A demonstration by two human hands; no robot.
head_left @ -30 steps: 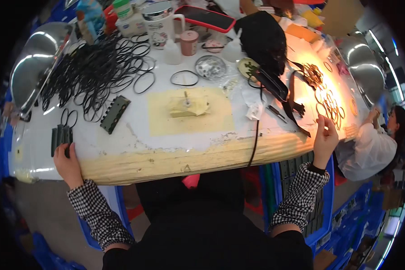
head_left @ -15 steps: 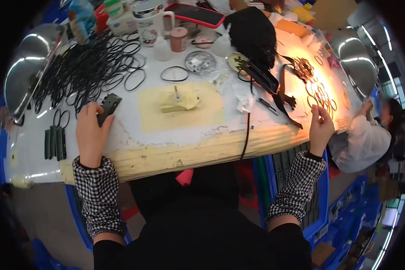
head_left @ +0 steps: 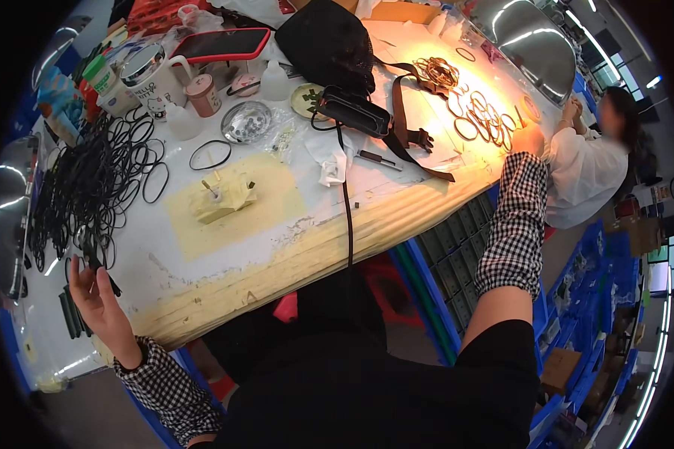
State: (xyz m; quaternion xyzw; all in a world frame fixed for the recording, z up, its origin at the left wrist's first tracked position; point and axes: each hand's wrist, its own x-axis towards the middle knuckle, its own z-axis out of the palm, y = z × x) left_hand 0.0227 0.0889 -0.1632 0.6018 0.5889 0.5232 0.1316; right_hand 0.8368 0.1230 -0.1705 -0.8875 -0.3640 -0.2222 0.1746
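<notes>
My left hand (head_left: 101, 310) is at the table's left end, fingers spread apart, beside a row of dark green, narrow parts (head_left: 73, 314). Something dark (head_left: 93, 263) lies just behind its fingertips; whether they touch it I cannot tell. A big heap of black rubber rings (head_left: 90, 179) lies beyond that hand. At the far right, my right hand (head_left: 529, 140) reaches to the edge of a pile of rings (head_left: 483, 120) under bright lamp light. Its fingers are hidden by glare and the wrist. A yellow taped block (head_left: 221, 200) with a small upright peg sits mid-table.
A black strap with a pouch (head_left: 356, 111) and its cable (head_left: 348, 224) cross the table. Behind are a mug (head_left: 153, 78), a phone (head_left: 221, 45) and a metal dish (head_left: 247, 122). A co-worker (head_left: 588, 168) sits at the right. Blue crates (head_left: 419, 299) stand below the table.
My view has turned to the right. My left hand has moved to the row of green parts, and the dark green part no longer shows in its grip. My right arm has reached farther out.
</notes>
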